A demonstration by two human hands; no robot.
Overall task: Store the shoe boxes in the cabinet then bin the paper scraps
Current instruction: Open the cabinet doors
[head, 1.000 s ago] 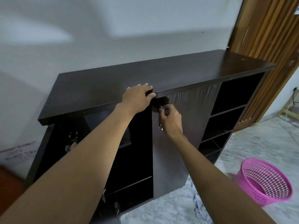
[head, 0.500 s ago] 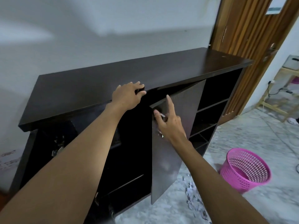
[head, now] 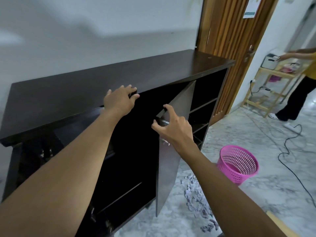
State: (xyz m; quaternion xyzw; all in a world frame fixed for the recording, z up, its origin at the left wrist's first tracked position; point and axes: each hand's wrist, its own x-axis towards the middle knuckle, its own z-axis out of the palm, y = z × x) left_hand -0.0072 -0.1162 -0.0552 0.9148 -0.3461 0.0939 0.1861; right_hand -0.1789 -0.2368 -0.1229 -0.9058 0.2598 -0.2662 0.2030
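A dark brown cabinet stands against the wall. My left hand curls over the front edge of its top. My right hand pinches the upper corner of the cabinet door, which stands swung well out from the front. Behind it the dark interior shows a shelf. Shredded paper scraps lie on the marble floor just right of the door. A pink mesh basket stands beyond them. No shoe box is clearly visible.
Open shelves fill the cabinet's right end, next to a wooden door. A person stands at the far right by a light wooden rack. A black cable snakes across the floor.
The cabinet door has swung further open under my right hand. My left hand has stayed on the top edge. The view has turned to the right, bringing the person and rack into sight.
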